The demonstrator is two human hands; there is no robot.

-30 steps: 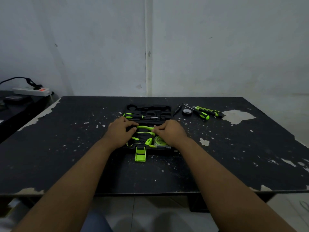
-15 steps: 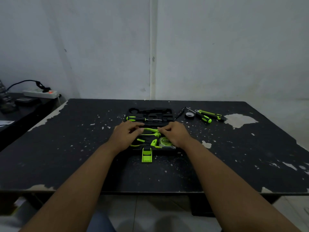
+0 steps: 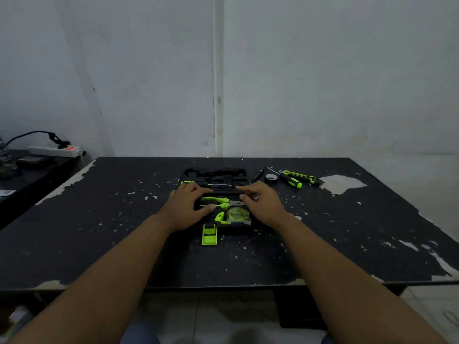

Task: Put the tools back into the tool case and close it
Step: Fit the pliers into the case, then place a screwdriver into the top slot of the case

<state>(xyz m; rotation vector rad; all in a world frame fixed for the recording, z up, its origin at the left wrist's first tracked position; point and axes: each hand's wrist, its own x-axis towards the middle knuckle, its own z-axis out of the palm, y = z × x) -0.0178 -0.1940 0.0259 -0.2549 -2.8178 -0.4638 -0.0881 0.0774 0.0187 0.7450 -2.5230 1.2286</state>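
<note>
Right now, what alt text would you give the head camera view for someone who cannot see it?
A person's left hand and right hand rest on an open black plastic tool case holding green-handled pliers and a green tape measure, on a chipped black table. A green-and-black screwdriver and a black tape roll lie outside, to its right.

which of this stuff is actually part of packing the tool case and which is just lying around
Part of the job: tool case; pliers, tape measure and screwdriver already in it; loose screwdriver, green-black tool, tape roll and thin black tool on the table.
Just lying about: power strip, its black cable, dark box on the side table.
</note>
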